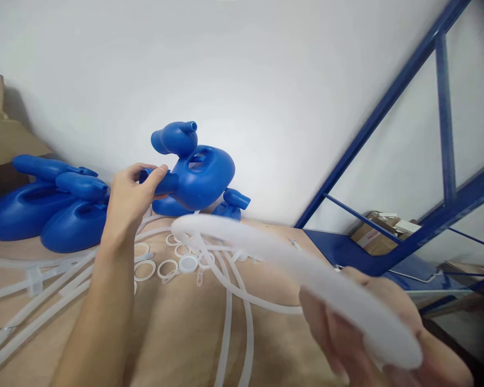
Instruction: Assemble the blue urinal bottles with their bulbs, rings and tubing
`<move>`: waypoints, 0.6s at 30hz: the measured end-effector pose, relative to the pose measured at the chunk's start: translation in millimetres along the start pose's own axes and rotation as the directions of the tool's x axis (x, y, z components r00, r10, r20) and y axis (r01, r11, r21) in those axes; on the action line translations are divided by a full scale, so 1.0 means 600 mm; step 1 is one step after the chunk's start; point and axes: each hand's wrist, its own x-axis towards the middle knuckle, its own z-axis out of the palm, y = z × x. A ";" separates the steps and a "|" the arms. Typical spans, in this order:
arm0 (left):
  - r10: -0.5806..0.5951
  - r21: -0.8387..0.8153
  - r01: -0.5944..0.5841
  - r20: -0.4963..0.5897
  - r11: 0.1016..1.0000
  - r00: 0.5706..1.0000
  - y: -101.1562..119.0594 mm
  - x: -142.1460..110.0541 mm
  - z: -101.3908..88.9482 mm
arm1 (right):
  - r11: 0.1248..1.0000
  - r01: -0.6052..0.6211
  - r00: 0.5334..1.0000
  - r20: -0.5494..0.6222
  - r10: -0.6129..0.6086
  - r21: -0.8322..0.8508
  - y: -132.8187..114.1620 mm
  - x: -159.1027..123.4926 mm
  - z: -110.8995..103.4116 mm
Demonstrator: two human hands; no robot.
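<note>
My left hand [131, 193] is closed around the neck of a blue plastic bottle [205, 177] with a loop handle, lying on its side against the wall side of the table. Behind that neck sits a smaller blue rounded piece [175, 138] with a short spout. Close to the camera, my right hand [391, 301] grips the end of a translucent white tube [282, 258]. The tube is blurred near the hand and curves back toward the bottles. Below the bottle lie several white rings [145, 270] and a round white cap [188, 263].
More blue bottles [75, 228] lie at left, near cardboard boxes [12, 142]. White tubes [36, 317] stretch across the tan tabletop [177, 333]. A blue metal frame [387, 107] rises at right, with a carton [373, 236] behind it. A white wall [246, 70] stands behind.
</note>
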 end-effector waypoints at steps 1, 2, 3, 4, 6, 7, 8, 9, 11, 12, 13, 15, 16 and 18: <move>0.002 -0.024 -0.003 -0.020 1.000 1.000 -0.002 0.001 0.003 | 0.977 0.203 0.979 0.016 -0.205 0.063 0.003 0.011 -0.020; 0.004 -0.049 -0.006 -0.038 0.999 0.999 -0.003 0.001 0.006 | 0.946 0.305 0.950 0.034 -0.310 0.111 0.009 0.025 -0.040; 0.006 -0.074 -0.010 -0.054 0.997 0.999 -0.004 0.002 0.008 | 0.915 0.376 0.920 0.058 -0.387 0.143 0.019 0.042 -0.057; 0.011 -0.095 -0.017 -0.070 0.995 0.998 -0.006 0.002 0.010 | 0.909 0.393 0.911 0.075 -0.406 0.138 0.033 0.058 -0.070; 0.032 -0.116 -0.044 -0.102 0.992 0.994 -0.007 0.003 0.012 | 0.973 0.225 0.968 0.108 -0.228 0.043 0.071 0.086 -0.078; 0.042 -0.120 -0.056 -0.113 0.991 0.993 -0.008 0.004 0.012 | 0.994 0.106 0.985 0.140 -0.103 -0.014 0.093 0.095 -0.073; 0.050 -0.122 -0.065 -0.121 0.990 0.991 -0.009 0.004 0.012 | 0.999 0.017 0.989 0.149 -0.009 -0.052 0.117 0.101 -0.062; 0.055 -0.123 -0.070 -0.126 0.990 0.991 -0.010 0.005 0.012 | 0.995 -0.056 0.983 0.167 0.070 -0.085 0.141 0.105 -0.047; 0.053 -0.126 -0.069 -0.128 0.990 0.990 -0.010 0.005 0.012 | 0.990 -0.131 0.975 0.175 0.139 -0.057 0.183 0.108 -0.006; 0.048 -0.127 -0.065 -0.129 0.990 0.991 -0.010 0.005 0.012 | 0.990 -0.140 0.973 0.185 0.140 -0.012 0.200 0.109 0.018; 0.042 -0.127 -0.059 -0.131 0.990 0.990 -0.008 0.004 0.012 | 0.992 -0.122 0.974 0.194 0.117 0.018 0.212 0.111 0.042; 0.029 -0.134 -0.046 -0.127 0.990 0.992 -0.003 0.001 0.012 | 0.999 -0.036 0.985 0.172 0.030 0.034 0.224 0.116 0.090; 0.026 -0.141 -0.042 -0.117 0.989 0.993 0.001 -0.001 0.012 | 0.999 0.012 0.987 0.158 -0.017 0.030 0.225 0.120 0.112; 0.030 -0.159 -0.045 -0.092 0.986 0.995 0.012 -0.005 0.007 | 0.995 0.094 0.987 0.131 -0.092 -0.011 0.219 0.132 0.150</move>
